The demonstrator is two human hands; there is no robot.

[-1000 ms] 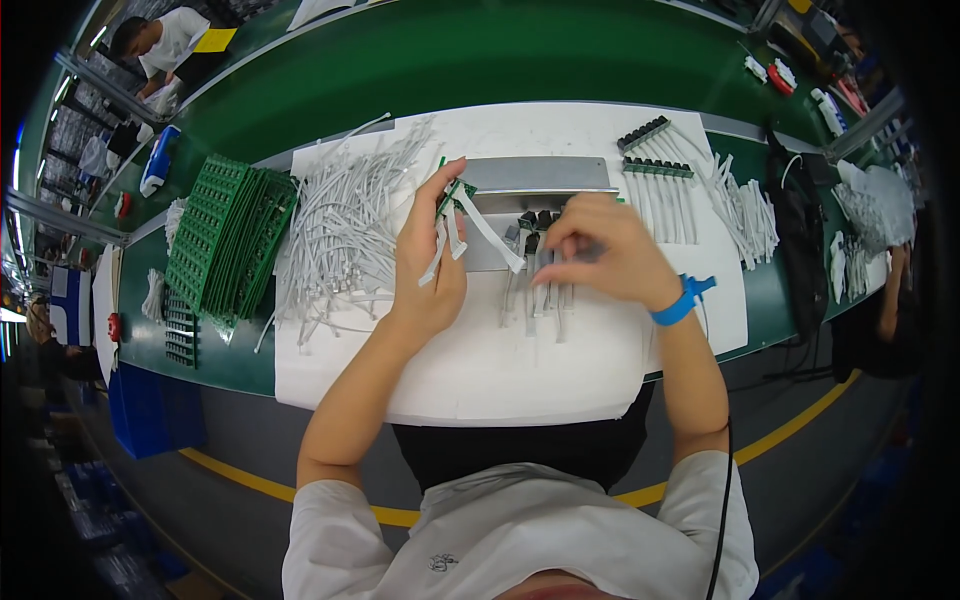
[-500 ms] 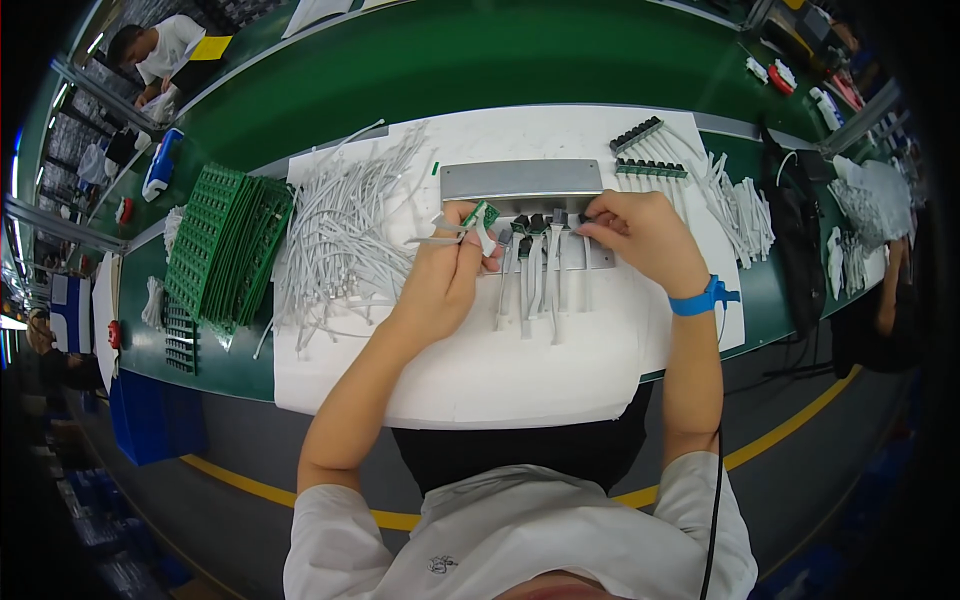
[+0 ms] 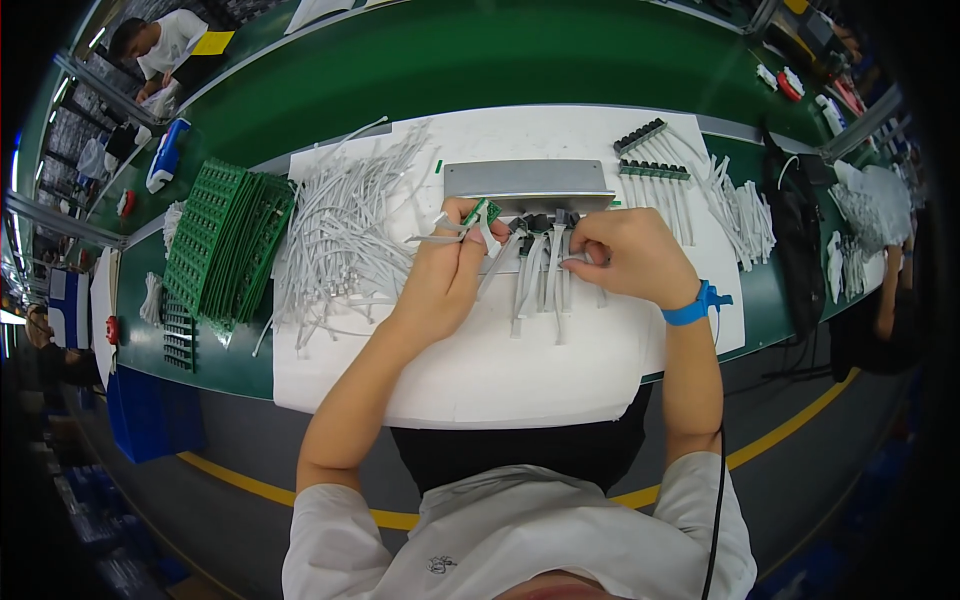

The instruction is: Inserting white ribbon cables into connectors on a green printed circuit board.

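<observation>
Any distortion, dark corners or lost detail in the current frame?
Head view: fisheye bending, plain in the curved yellow floor line; head view: corners fall to black; head view: white paper looks very bright; head view: green board in the left hand and dark connectors too small for fine detail.

Two hands [image 3: 447, 268], one green board [image 3: 487, 212], one metal fixture [image 3: 525, 178] — and, toward two o'clock, two dark connector strips [image 3: 642, 135].
</observation>
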